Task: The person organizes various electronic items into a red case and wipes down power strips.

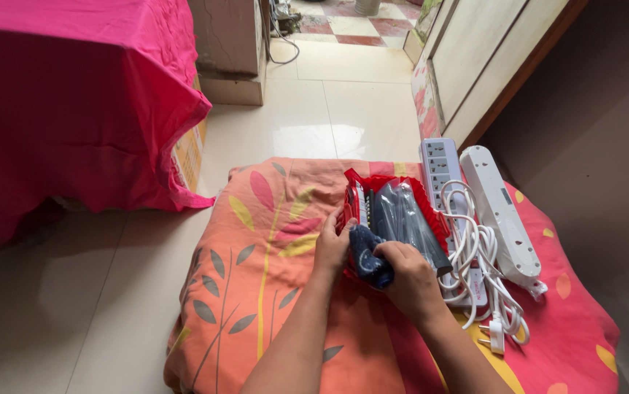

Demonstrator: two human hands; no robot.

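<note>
Right hand has its fingers curled tight around a dark blue cloth, pressed into the red pouch. Left hand grips the pouch's edge, I think. White power strips lie just beside.

This is a room in a home, and the bedding shows it. The landmark is a mattress under a leaf-patterned orange and pink sheet, low on a glossy cream tiled floor. To its left stands furniture draped in a bright pink cloth. Beyond its far edge the tiles run to a red-and-white checked floor. To its right rise cream cupboard doors with a brown frame.
</note>
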